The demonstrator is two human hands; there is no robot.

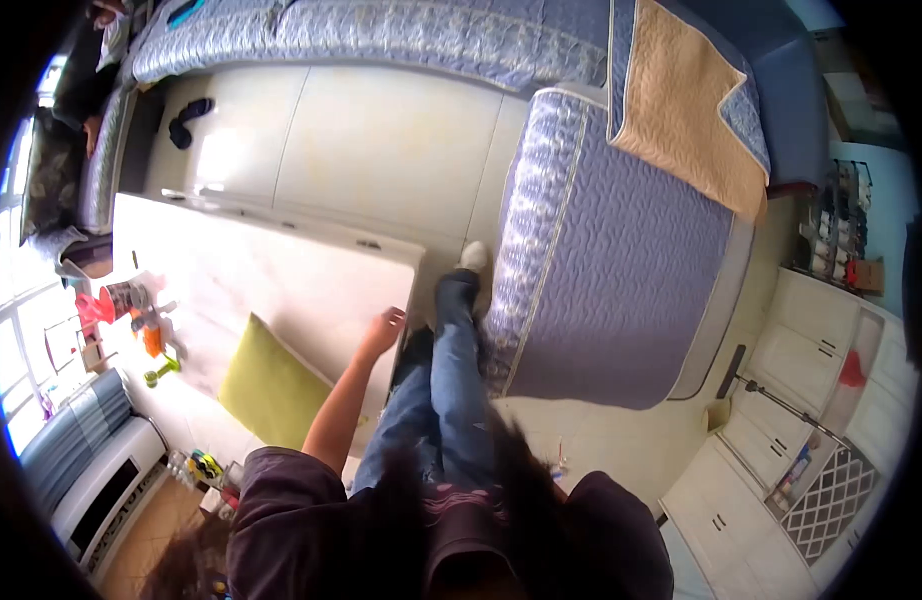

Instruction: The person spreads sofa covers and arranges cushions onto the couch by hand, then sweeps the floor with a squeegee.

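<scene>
Apparent step: passage between table and quilted seat.
Left hand is loosely curled near the table's edge, seemingly holding nothing; right hand is out of view, state indeterminable. Green cushion lies on the table. Next move calls for edge clearance.

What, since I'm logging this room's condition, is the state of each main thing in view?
Left hand: nothing visible in it; open or closed, cannot tell.
Right hand: not in view.
Green cushion: lying on the white table.
Purple-blue quilted cover: spread out.
Tan cloth: draped, partly folded.
Dark slippers: off, on the floor.
White cabinet doors: appear shut.
</scene>
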